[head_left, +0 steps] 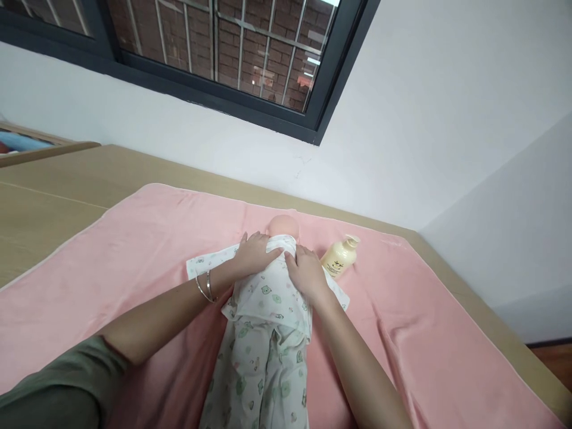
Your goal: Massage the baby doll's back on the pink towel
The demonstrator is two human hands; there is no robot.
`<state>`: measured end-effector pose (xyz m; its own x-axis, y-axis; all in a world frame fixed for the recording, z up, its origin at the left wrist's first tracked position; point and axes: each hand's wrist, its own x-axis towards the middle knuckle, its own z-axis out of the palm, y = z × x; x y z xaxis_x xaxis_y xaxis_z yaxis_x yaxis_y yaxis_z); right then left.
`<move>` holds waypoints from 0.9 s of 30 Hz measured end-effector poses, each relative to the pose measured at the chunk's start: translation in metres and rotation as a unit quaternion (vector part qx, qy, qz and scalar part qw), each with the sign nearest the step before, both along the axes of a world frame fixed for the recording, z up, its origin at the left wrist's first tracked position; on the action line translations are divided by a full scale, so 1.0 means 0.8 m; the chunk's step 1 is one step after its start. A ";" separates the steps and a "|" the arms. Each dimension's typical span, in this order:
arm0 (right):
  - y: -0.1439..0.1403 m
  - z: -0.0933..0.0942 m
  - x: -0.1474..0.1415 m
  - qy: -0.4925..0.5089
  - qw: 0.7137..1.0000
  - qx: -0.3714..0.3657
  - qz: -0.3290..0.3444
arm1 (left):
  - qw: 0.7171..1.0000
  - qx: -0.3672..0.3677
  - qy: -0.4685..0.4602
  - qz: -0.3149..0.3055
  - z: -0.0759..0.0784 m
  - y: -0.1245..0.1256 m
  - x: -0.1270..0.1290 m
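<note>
Our left hand [255, 255] rests on the chest of a white printed top [272, 295], its thumb spread away from the fingers and pointing in toward the collar. Our right hand [307, 273] lies across from it on the other side of the collar, fingers reaching up toward the shoulder and thumb turned inward. We cannot tell whether either hand pinches the cloth or simply presses on it.

The top is on a doll [283, 225] lying between and below our hands, its rounded head just beyond our fingertips. One sleeve of the top [201, 262] spreads out to the left of our left hand; the other [342, 296] pokes out to the right of our right wrist. Matching printed trousers [254, 369] run from below our hands toward us.

Just to the right of our right hand is a pale yellow bottle [342, 256], its top end pointing away from the hand. Two bracelets [208, 286] circle our left wrist. Under everything, a pink cloth [424, 286] reaches well out to both sides of our hands over a wooden counter [44, 220]. Far beyond our hands is a dark-framed window [214, 47] with bars.
</note>
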<state>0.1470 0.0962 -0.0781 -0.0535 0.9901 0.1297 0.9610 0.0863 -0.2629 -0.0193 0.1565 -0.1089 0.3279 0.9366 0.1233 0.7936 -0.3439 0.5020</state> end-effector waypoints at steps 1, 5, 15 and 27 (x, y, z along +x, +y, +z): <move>-0.005 0.003 -0.005 -0.015 1.000 0.006 0.003 | 1.000 -0.006 0.000 -0.005 0.001 0.002 -0.001; -0.015 0.010 -0.014 -0.025 1.000 0.003 -0.005 | 1.000 0.013 0.001 -0.011 0.005 0.001 -0.002; 0.023 -0.005 0.024 0.047 0.997 -0.053 -0.009 | 0.985 0.152 0.055 -0.053 0.008 -0.044 0.009; -0.012 -0.001 -0.019 -0.031 1.000 0.003 0.004 | 0.995 0.074 0.061 -0.020 0.011 -0.026 0.002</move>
